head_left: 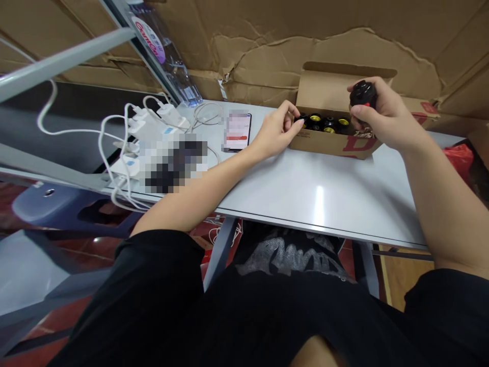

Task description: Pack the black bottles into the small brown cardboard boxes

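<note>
An open cardboard box point(324, 143) with red print stands at the back of the white table. Inside it are several dark bottles point(329, 125), some with yellow rings at the top. My right hand point(385, 112) is wrapped round a dark bottle point(362, 96) above the box's right end. At the box's left end is my left hand point(277, 127), its fingers curled at the front left corner; whether they grip the box edge or a bottle cannot be made out.
Left of the box a phone point(237, 133) lies on the white table point(290, 188). Farther left are a power strip with white chargers point(143, 125), cables and a blurred dark item. A water bottle point(175, 71) stands by the metal post. A red bag point(458, 159) is at the right.
</note>
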A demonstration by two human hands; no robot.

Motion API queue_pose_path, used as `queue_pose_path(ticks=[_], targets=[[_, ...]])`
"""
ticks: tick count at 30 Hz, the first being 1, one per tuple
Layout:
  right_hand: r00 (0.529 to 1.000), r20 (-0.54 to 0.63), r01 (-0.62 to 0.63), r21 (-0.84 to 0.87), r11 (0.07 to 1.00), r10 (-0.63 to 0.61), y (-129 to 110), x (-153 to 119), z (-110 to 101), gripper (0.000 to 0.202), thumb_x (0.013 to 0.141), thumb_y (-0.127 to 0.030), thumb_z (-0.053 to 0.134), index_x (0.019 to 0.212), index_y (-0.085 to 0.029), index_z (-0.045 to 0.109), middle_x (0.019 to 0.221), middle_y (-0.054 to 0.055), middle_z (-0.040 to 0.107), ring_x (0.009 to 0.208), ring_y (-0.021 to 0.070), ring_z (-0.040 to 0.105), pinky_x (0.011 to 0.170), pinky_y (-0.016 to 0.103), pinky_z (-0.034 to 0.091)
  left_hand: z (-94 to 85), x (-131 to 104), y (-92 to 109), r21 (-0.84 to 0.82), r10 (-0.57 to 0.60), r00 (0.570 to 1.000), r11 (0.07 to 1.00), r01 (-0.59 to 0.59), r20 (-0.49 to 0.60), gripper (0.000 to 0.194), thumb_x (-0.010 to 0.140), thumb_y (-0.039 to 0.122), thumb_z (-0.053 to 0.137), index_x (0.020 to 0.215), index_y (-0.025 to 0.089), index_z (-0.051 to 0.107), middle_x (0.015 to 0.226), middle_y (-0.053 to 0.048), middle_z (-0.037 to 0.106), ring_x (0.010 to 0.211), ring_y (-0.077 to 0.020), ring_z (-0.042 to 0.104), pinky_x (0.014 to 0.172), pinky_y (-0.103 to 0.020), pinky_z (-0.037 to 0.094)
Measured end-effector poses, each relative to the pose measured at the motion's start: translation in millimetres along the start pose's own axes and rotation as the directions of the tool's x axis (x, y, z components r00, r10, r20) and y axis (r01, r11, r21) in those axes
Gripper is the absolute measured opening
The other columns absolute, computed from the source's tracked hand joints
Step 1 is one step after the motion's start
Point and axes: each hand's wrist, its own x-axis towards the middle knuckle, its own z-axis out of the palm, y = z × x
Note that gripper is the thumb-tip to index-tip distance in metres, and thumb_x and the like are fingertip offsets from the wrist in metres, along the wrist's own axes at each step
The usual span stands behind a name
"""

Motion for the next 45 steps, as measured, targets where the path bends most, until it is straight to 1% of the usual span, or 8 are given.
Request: queue_pose_path(ticks=[9, 14, 20, 24, 28, 35, 39, 45], targets=[[0.997, -0.052, 0.055, -0.070, 0.996, -0.058, 8.6, 1.2, -9.0, 0.050, 0.100, -0.050, 0.106, 0.135, -0.036, 0.073, 0.103, 0.002, 0.067, 0.076, 0.0227, 0.060, 0.074, 0.047, 0.049, 20.8, 7.2, -19.7, -0.063, -0.093, 0.996, 0.994, 0.094, 0.006, 0.040, 0.131, 0.065, 0.066, 0.146, 0.029, 0.073, 0.092, 0.000, 0.064, 0.092, -0.0226, 0.073, 0.099, -0.046, 0.067], [1.000, 0.026, -0.015, -0.102, 0.995, 0.017, 21.0, 5.4, -25.8, 0.071, 0.106, -0.081, 0.100, 0.154, -0.038, 0.069, 0.123, 0.008, 0.073, 0.091, 0.0264, 0.072, 0.083, 0.047, 0.061, 22.7, 8.9, -28.3, -0.124, -0.110, 0.994, 0.986, 0.108, -0.016, 0.035, 0.132, 0.062, 0.065, 0.141, 0.029, 0.073, 0.090, 0.001, 0.063, 0.088, -0.0213, 0.073, 0.097, -0.046, 0.068], [0.998, 0.050, -0.039, -0.151, 0.988, 0.047, 28.0, 9.2, -35.0, 0.094, 0.091, -0.116, 0.091, 0.132, -0.035, 0.067, 0.111, 0.008, 0.080, 0.095, 0.0308, 0.078, 0.092, 0.052, 0.066, 23.2, 7.8, -41.1, -0.146, -0.074, 0.997, 0.986, 0.076, 0.015, 0.046, 0.132, 0.073, 0.061, 0.145, 0.029, 0.070, 0.096, -0.001, 0.067, 0.090, -0.0215, 0.076, 0.096, -0.046, 0.069], [0.999, -0.040, 0.024, -0.091, 0.996, -0.027, 19.9, 6.7, -33.1, 0.078, 0.090, -0.091, 0.109, 0.130, -0.039, 0.067, 0.144, 0.011, 0.086, 0.119, 0.0330, 0.082, 0.114, 0.054, 0.067, 20.5, 7.8, -38.6, -0.199, -0.073, 0.997, 0.977, 0.075, 0.018, 0.047, 0.131, 0.075, 0.062, 0.141, 0.030, 0.071, 0.091, 0.000, 0.064, 0.088, -0.0216, 0.075, 0.094, -0.047, 0.070], [0.998, -0.067, 0.000, -0.167, 0.986, -0.011, 15.3, 4.0, -39.2, 0.059, 0.084, -0.051, 0.113, 0.120, -0.036, 0.068, 0.138, 0.015, 0.090, 0.121, 0.0367, 0.081, 0.111, 0.055, 0.064, 19.5, 7.6, -36.0, -0.190, -0.034, 0.999, 0.981, 0.036, 0.016, 0.046, 0.133, 0.073, 0.055, 0.144, 0.031, 0.070, 0.091, 0.000, 0.061, 0.088, -0.0214, 0.076, 0.096, -0.048, 0.072], [0.997, -0.001, -0.069, -0.457, 0.887, 0.077, 11.9, 1.1, -56.7, 0.049, 0.088, -0.046, 0.102, 0.130, -0.024, 0.088, 0.124, 0.015, 0.089, 0.105, 0.0313, 0.072, 0.105, 0.052, 0.059, 22.3, 5.9, -44.0, -0.198, -0.043, 0.999, 0.979, 0.044, 0.008, 0.042, 0.132, 0.067, 0.062, 0.153, 0.031, 0.069, 0.094, 0.000, 0.066, 0.089, -0.0217, 0.079, 0.100, -0.050, 0.073], [0.998, 0.030, -0.036, -0.516, 0.856, 0.060, 6.0, -1.0, -60.4, 0.059, 0.094, -0.043, 0.099, 0.152, -0.033, 0.091, 0.141, 0.014, 0.091, 0.114, 0.0349, 0.078, 0.117, 0.055, 0.064, 21.3, 5.7, -42.6, -0.202, -0.058, 0.998, 0.978, 0.058, 0.008, 0.043, 0.131, 0.070, 0.065, 0.148, 0.031, 0.068, 0.091, 0.001, 0.065, 0.086, -0.0220, 0.078, 0.096, -0.050, 0.072], [0.991, 0.035, -0.085, -0.580, 0.810, 0.129, -5.5, -1.5, -52.2, 0.044, 0.092, -0.018, 0.095, 0.134, -0.032, 0.087, 0.122, 0.010, 0.090, 0.100, 0.0305, 0.075, 0.120, 0.054, 0.064, 20.1, 6.0, -43.3, -0.206, -0.077, 0.997, 0.975, 0.080, 0.024, 0.044, 0.131, 0.072, 0.064, 0.146, 0.031, 0.066, 0.091, 0.001, 0.066, 0.087, -0.0237, 0.079, 0.096, -0.052, 0.073]])
